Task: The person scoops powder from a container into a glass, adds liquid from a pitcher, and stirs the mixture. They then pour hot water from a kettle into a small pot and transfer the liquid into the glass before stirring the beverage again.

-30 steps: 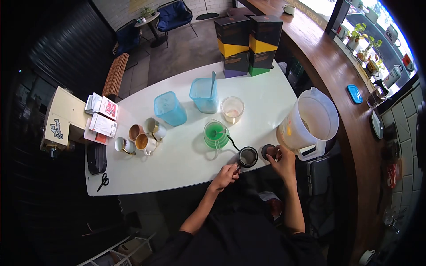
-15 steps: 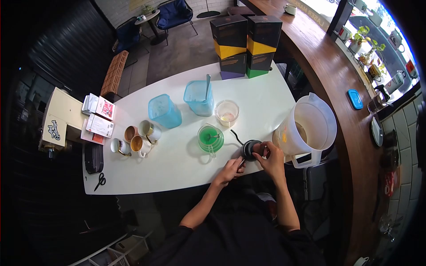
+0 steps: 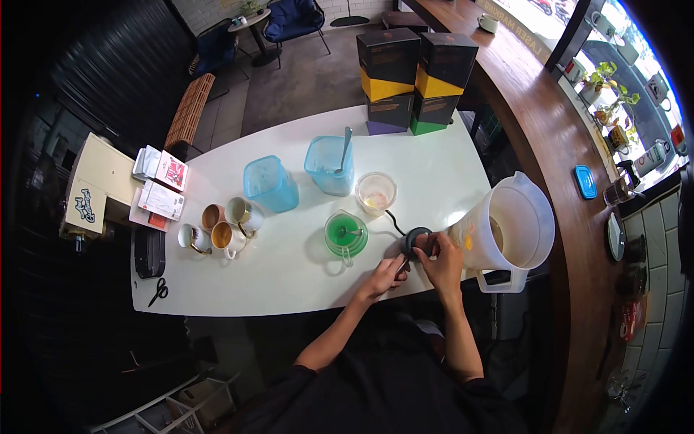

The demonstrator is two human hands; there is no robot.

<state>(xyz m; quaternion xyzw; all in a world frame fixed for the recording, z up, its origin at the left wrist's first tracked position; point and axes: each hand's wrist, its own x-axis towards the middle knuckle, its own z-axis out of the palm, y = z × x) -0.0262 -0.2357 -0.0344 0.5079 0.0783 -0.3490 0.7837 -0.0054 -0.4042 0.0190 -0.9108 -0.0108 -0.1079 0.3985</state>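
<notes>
A small black round device (image 3: 415, 239) with a thin dark curved strip behind it stands near the front edge of the white table. My right hand (image 3: 442, 259) is closed on its right side and top, fingers bent. My left hand (image 3: 387, 277) is wrapped round a dark handle-like part at its lower left. Left of the hands is a glass jug (image 3: 345, 234) of green liquid with a spoon in it. Behind that stands a clear cup (image 3: 376, 193). A large translucent pitcher (image 3: 506, 228) is just right of my right hand.
Two blue containers (image 3: 272, 184) stand mid-table, one holding a spoon. Several mugs (image 3: 224, 235), scissors (image 3: 158, 291) and packets (image 3: 161, 199) are on the left. Stacked black boxes (image 3: 389, 56) stand at the back. A wooden counter (image 3: 538, 123) runs along the right.
The view has shifted slightly. Both hands keep hold of the black device; the fingers of my right hand have shifted a little on it.
</notes>
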